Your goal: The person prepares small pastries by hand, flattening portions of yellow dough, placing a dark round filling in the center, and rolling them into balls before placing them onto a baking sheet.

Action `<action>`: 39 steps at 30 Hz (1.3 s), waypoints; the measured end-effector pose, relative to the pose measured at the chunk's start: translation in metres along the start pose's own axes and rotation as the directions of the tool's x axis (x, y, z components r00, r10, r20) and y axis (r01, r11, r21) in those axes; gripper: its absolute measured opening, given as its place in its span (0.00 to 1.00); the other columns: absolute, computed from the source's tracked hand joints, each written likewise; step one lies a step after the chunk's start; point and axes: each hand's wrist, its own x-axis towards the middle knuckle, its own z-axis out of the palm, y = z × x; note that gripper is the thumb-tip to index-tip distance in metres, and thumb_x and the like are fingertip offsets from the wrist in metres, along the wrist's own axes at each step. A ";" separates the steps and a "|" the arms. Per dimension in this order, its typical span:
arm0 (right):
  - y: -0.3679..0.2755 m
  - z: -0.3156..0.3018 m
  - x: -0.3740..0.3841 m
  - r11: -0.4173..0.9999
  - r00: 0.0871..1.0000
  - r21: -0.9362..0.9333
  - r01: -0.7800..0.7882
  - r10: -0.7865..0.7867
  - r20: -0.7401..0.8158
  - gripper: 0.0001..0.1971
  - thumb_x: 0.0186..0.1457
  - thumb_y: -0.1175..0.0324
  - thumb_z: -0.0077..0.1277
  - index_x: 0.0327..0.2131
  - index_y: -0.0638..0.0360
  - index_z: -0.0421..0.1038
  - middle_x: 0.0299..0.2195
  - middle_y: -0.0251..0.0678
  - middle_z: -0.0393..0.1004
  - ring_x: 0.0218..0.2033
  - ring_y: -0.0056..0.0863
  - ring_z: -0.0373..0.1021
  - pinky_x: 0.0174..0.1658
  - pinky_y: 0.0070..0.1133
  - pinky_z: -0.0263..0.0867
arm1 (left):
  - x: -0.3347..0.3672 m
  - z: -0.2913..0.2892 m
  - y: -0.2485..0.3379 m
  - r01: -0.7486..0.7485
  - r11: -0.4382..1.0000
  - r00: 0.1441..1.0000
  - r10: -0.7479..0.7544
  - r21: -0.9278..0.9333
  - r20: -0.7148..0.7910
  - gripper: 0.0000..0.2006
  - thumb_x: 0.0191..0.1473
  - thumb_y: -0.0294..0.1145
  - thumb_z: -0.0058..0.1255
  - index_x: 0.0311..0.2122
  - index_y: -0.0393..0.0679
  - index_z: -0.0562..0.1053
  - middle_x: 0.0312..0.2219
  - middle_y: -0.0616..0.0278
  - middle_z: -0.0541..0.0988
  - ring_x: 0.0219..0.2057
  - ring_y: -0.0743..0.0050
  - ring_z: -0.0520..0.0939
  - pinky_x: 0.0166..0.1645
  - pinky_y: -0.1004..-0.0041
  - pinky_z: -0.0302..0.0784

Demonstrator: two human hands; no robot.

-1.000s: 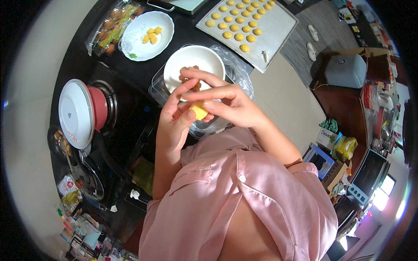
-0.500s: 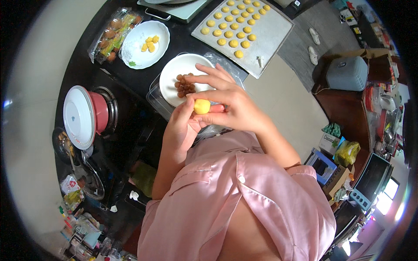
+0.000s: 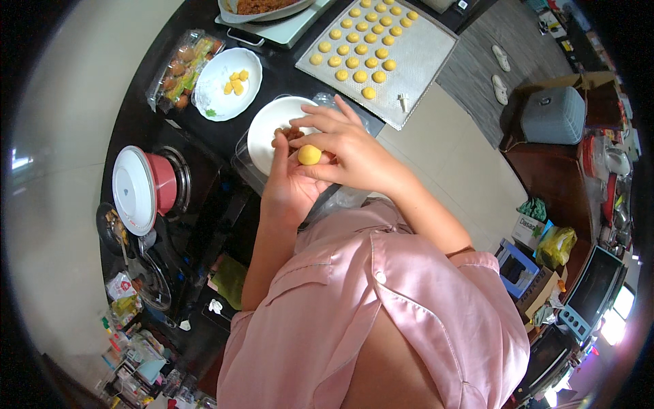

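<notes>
A smooth yellow dough ball (image 3: 310, 155) is held between my two hands, just in front of a white bowl (image 3: 257, 140). My left hand (image 3: 291, 187) is turned palm up and cradles the ball from below, its thumb raised beside it. From the right, my right hand (image 3: 347, 148) has thumb and fingers around the ball, other fingers spread over the bowl. Small brown filling balls (image 3: 289, 133) lie in the bowl, partly behind my fingers. Yellow dough pieces (image 3: 237, 82) sit on a white scalloped plate (image 3: 248, 60) farther left.
A perforated baking tray (image 3: 426, 68) with rows of yellow dough balls and a small piping nozzle (image 3: 403, 102) stands at the far right. A pan of brown filling (image 3: 262, 5) is at the back. On the left are a clear egg carton (image 3: 178, 71) and a red pot (image 3: 161, 178) on the stove.
My left thumb has lifted off the dough ball, which now looks rounder between my hands. The view has shifted a little, bringing brown filling in the pan into sight.
</notes>
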 end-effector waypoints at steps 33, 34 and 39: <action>-0.021 0.031 0.039 0.964 0.992 -0.264 -0.034 0.064 0.107 0.29 0.53 0.56 0.48 0.57 0.57 0.62 0.61 0.51 0.55 0.64 0.52 0.47 0.64 0.51 0.37 | 0.028 0.018 -0.008 0.002 0.996 0.976 0.017 -0.085 0.216 0.41 0.57 0.66 0.23 0.67 0.49 0.41 0.66 0.44 0.41 0.67 0.50 0.44 0.69 0.57 0.32; -0.015 0.027 0.037 0.938 0.987 -0.339 -0.067 0.111 0.114 0.29 0.53 0.56 0.48 0.57 0.56 0.62 0.61 0.51 0.54 0.65 0.52 0.45 0.63 0.52 0.36 | 0.033 0.001 -0.004 -0.013 0.997 0.973 0.029 -0.073 0.229 0.41 0.57 0.66 0.23 0.67 0.49 0.41 0.66 0.44 0.41 0.67 0.50 0.44 0.69 0.57 0.32; -0.032 0.125 0.044 0.626 0.414 -0.021 -0.780 0.489 -0.767 0.33 0.49 0.51 0.52 0.58 0.52 0.62 0.60 0.51 0.56 0.64 0.57 0.45 0.63 0.51 0.38 | 0.023 -0.007 -0.018 0.217 0.852 0.873 0.050 -0.477 0.486 0.42 0.57 0.67 0.26 0.67 0.47 0.40 0.66 0.46 0.40 0.67 0.46 0.44 0.68 0.53 0.39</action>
